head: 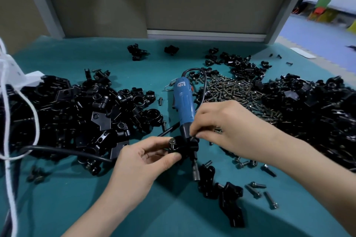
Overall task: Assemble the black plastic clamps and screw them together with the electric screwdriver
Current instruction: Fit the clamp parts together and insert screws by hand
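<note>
Head view: the left hand point(146, 158) pinches a black clamp point(185, 147) between thumb and fingers, over the green table point(77, 208), just in front of the blue screwdriver point(183, 102), which lies flat. A screw point(172, 143) stands in the clamp's top. The right hand point(221, 127) pinches the clamp's far end with curled fingertips. The clamp looks light, stiff and smooth; gripping its flat sides, clear of the screw hole, should hold it steady.

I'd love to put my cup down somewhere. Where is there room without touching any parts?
Bare mat at the near edge, left of the left forearm, below the cable; also, mostly, the far strip before the grey partition. Crowded: black part piles left and right, screws and screwdriver between them.
</note>
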`<state>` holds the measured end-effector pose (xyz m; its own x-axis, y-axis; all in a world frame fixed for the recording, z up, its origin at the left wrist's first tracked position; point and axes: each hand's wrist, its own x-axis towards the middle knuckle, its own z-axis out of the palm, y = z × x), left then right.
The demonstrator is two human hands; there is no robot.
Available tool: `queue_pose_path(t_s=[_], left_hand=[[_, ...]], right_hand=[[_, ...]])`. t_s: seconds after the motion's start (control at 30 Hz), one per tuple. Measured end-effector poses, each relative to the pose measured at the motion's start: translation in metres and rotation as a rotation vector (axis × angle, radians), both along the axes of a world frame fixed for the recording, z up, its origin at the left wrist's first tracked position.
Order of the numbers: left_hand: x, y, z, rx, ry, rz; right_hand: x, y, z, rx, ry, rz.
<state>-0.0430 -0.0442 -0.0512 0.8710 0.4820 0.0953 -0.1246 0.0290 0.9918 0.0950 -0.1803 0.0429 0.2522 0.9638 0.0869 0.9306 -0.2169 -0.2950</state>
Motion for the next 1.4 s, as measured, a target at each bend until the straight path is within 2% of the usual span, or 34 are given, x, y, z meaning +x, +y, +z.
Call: queue_pose_path(t_s=[0.3,0.47,0.77,0.93,1.03,1.2,1.3,1.4], left_hand=[[0.001,0.0,-0.001,-0.026,-0.01,0.009],[0.0,0.0,-0.003,-0.005,-0.01,-0.004],[0.0,-0.001,-0.003,0.041,-0.009,-0.006],[0.0,-0.001,-0.001,0.042,-0.071,0.022],[-0.001,0.001,0.002,0.054,-0.139,0.043],[-0.005,0.0,0.009,0.178,-0.196,0.13],[-0.008,0.001,0.013,0.337,-0.195,0.21],[-0.011,-0.001,0.014,0.409,-0.181,0.245]], right_hand=[[-0.011,0.012,0.001,-0.119,-0.114,0.058],[-0.005,0.009,0.004,0.0,0.156,-0.054],[0.009,0.01,-0.005,-0.061,0.518,-0.184],[0.002,0.009,-0.013,-0.002,0.959,-0.303],[-0.009,0.012,-0.017,0.033,1.148,-0.297],[-0.019,0.021,-0.022,0.193,1.285,-0.325],[-0.027,0.027,-0.02,0.23,1.438,-0.289],[-0.037,0.035,-0.022,0.254,1.518,-0.255]])
